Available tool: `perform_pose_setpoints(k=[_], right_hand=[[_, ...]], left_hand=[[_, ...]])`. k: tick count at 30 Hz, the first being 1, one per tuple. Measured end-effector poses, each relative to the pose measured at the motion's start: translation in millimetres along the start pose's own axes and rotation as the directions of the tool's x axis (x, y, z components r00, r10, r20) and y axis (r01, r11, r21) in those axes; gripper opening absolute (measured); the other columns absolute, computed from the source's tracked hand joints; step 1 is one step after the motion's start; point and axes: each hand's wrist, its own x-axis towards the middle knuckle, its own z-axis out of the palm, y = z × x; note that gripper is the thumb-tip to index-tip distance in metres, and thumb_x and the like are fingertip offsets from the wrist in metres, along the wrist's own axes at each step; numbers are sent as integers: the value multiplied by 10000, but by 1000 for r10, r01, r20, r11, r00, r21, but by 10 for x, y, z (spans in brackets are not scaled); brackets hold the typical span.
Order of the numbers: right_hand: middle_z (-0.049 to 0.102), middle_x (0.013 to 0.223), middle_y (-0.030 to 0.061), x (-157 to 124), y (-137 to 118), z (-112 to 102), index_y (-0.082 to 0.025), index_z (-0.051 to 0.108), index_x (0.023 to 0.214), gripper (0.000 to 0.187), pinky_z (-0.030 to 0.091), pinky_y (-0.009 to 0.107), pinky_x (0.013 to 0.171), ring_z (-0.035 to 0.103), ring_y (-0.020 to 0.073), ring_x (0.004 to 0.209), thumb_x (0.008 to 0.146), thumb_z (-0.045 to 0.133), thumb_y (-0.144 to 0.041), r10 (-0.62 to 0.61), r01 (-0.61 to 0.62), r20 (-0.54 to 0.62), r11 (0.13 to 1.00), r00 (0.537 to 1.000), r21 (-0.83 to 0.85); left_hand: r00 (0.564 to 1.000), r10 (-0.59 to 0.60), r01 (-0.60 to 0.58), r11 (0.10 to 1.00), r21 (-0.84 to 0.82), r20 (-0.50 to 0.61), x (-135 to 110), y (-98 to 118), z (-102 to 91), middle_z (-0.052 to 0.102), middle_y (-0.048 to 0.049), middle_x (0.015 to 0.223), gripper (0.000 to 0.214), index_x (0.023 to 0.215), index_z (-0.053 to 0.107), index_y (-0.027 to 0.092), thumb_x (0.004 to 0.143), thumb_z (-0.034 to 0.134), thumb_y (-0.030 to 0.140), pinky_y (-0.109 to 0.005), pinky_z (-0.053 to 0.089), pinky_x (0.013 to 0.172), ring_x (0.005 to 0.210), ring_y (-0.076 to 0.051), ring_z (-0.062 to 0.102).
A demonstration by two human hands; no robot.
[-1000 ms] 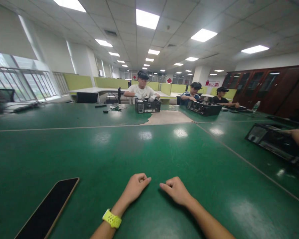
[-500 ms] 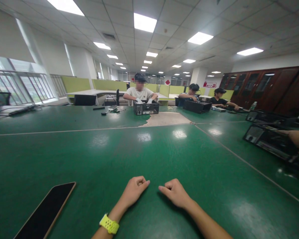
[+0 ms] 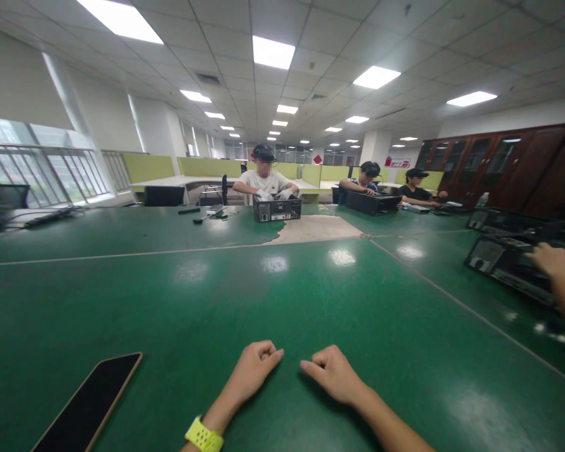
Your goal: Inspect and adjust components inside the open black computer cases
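Observation:
My left hand (image 3: 252, 369) rests on the green table (image 3: 179, 301) in a loose fist, with nothing in it. A yellow watch strap (image 3: 203, 435) is on that wrist. My right hand (image 3: 332, 374) lies a little to its right, fingers also curled under, holding nothing. The two fists almost meet, knuckles toward each other. A black phone (image 3: 87, 405) lies face up on the table to the left of my left hand.
At the right edge a co-worker's hand (image 3: 553, 260) reaches over an open black computer case (image 3: 503, 260). Across the table, three people sit at further black cases (image 3: 277, 208) (image 3: 370, 202). Small tools (image 3: 207, 215) lie far left. Brown cabinets (image 3: 522, 163) line the right wall.
My hands have stayed where they were, both curled. The view tilted up slightly. The co-worker's hand at the right has come further into view over the case.

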Motion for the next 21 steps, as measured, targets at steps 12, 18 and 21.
perform_pose_setpoints(k=[12,18,21], right_hand=[[194,524,-51,-51,-60,-10,-138,345,475,497,151,236,491,211,46,502,832,495,-451,-11,12,5,999,1000,-50],[180,513,-50,-27,-63,7,-141,362,467,482,149,242,488,207,50,493,810,514,-443,23,-24,-5,997,1000,-74],[186,509,-50,-18,-70,7,-142,366,469,473,157,241,489,214,50,492,807,516,-437,20,-21,-12,997,1000,-70]], left_hand=[[1000,8,-8,1000,19,-4,10,-28,1,346,65,560,417,616,458,188,755,509,577,-253,224,531,554,-113,324],[1000,10,-10,1000,22,-10,22,-64,11,353,59,564,424,610,442,193,745,498,591,-249,234,529,563,-118,340],[1000,8,-8,1000,12,2,26,-76,16,344,64,556,429,605,434,197,741,500,598,-248,230,523,553,-114,329]])
